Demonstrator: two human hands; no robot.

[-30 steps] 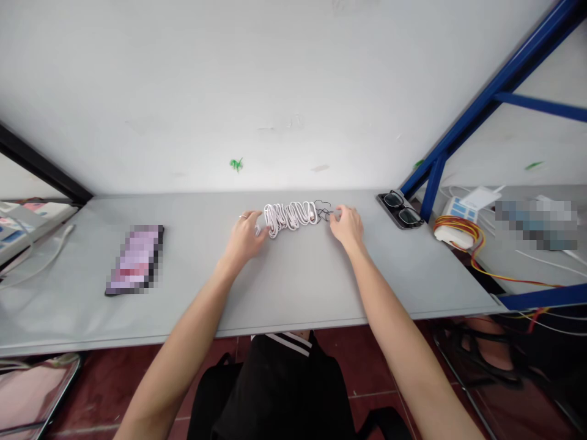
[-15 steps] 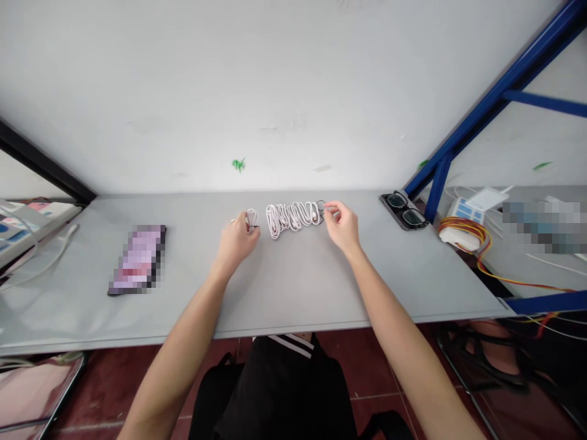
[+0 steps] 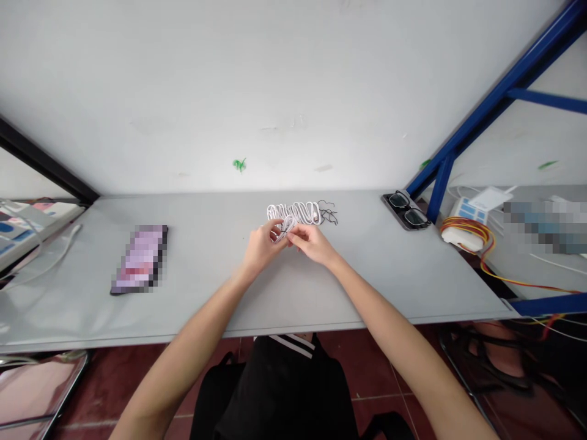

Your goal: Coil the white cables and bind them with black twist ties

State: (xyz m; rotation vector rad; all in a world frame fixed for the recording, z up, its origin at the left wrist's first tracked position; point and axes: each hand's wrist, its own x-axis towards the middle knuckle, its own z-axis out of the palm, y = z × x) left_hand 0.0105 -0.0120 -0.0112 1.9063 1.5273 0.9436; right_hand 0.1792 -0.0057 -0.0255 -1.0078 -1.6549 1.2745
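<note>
- Our left hand [image 3: 263, 247] and right hand [image 3: 312, 243] pinch one white cable loop [image 3: 287, 227] between close-set fingertips.
- We hold it against the near edge of the coiled white cables [image 3: 293, 212], with thin black wires [image 3: 328, 212] to the right.

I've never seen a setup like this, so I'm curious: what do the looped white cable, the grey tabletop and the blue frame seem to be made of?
The looped white cable looks like smooth, flexible plastic or rubber, given its soft bends. The grey tabletop has a matte, possibly laminated surface; its core is hidden. The blue frame looks like painted metal, with straight, rigid bars.
</note>
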